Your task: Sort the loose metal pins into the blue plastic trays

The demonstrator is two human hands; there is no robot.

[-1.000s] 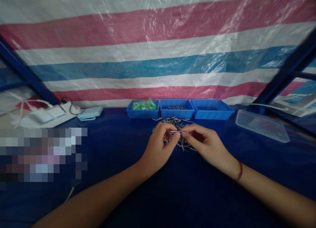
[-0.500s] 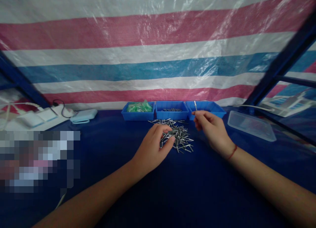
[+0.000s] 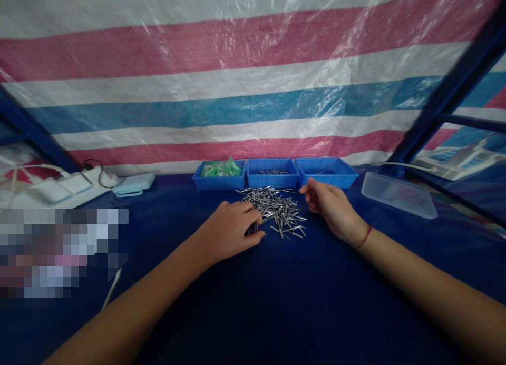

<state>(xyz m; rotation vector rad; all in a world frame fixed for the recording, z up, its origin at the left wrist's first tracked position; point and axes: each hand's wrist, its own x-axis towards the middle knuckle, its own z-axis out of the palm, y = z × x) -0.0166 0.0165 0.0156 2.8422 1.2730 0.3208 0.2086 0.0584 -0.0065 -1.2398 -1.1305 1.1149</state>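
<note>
Striped sheet [image 3: 221, 104]: red, white and blue, hanging behind the far edge of the bench.
Bench [image 3: 253, 307]: dark blue, carrying the bins and the loose metal.
Power strip [image 3: 75, 188]: white, with plugs and cables, at the far left corner.
Clear plastic lid [image 3: 399, 195]: lying flat toward the far right corner.
Left hand [image 3: 227, 230]: at the left side of the pile, fingers curved over rivets, thumb and fingertips apart; whether it touches one cannot be told.
Right hand [image 3: 334, 207]: raised in front of the right bin, right of the pile, fingers curled; whether the tips meet or hold anything cannot be told.
Pile of rivets [image 3: 279, 209]: thin silver pieces lying in all directions, between the hands, toward the far edge.
Right bin [image 3: 328, 182]: blue, at the far edge, with a small thin piece inside.
Left bin [image 3: 219, 184]: blue, holding green plastic bag [image 3: 223, 168].
Middle bin [image 3: 272, 181]: blue, between the other two, a few rivets inside.
Light blue case [image 3: 134, 184]: beside the power strip.
Red cord [image 3: 364, 237]: around the right wrist.
</note>
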